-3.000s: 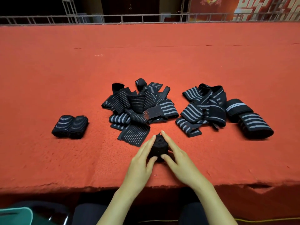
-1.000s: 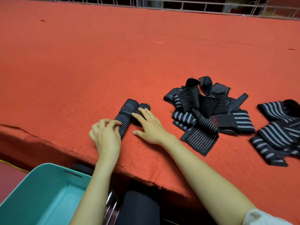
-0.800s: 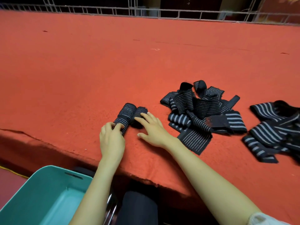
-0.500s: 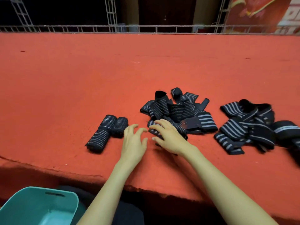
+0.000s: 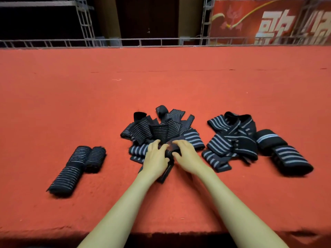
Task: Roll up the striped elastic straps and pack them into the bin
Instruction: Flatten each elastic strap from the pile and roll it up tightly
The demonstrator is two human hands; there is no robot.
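Now, head view: a look forward and down over a red-covered table, with both bare forearms reaching in from its near edge.
Left hand: palm down at the near side of the middle pile; its fingers are curled and its thumb is turned in to the right, pinching a dark bit of the loose strap.
Right hand: palm down just beside the left one; its fingers are curled over the same bit of strap, with the thumb pressed to its near side. The two hands almost touch.
Loose strap: black with thin pale stripes, gripped between both hands at the pile's near edge. A flat dark strap end shows under the left wrist; whether it is the same strap cannot be told.
Middle pile: a tangle of unrolled striped straps, some with fine stripes and some with broad ones, right behind the hands.
Right pile: more unrolled straps with broad pale stripes, lying apart from the middle pile.
Wide-striped rolls: two thick rolls touching the right pile's far-right side, one nearer than the other.
Rolled straps: fine-striped rolls side by side on the table, well to the left of the hands.
Railing: pale metal truss along the table's far edge.
Banner: red with large pale characters, behind the railing at upper right.
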